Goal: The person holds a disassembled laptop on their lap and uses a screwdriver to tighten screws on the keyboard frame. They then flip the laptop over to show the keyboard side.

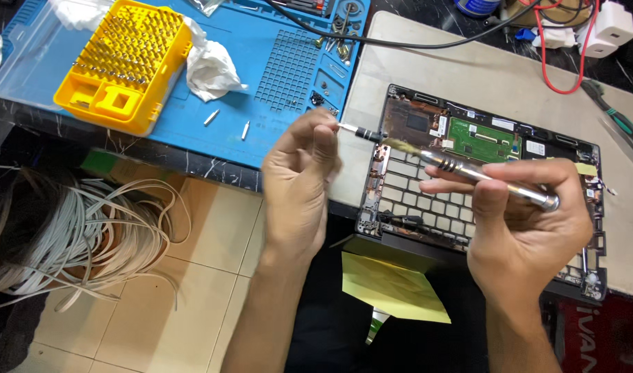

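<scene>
Now the right hand [530, 228] is gripping a silver screwdriver [468, 171], fingers closed around its handle, above the opened laptop shell [399, 186]. Its long axis is running from four o'clock to ten o'clock, tip pointing up-left. The left hand [299, 173] is pinching the bit [349, 128] at that tip between thumb and fingers.

Bright, even overhead light; colours strong on the blue mat [275, 131] and yellow bit case [123, 65]. Glare streaks the metal screwdriver [468, 169], and soft shadow pools under the desk edge, over the floor tiles [213, 235]. Focus mostly sharp; both hands slightly soft; edges bow a little.
</scene>
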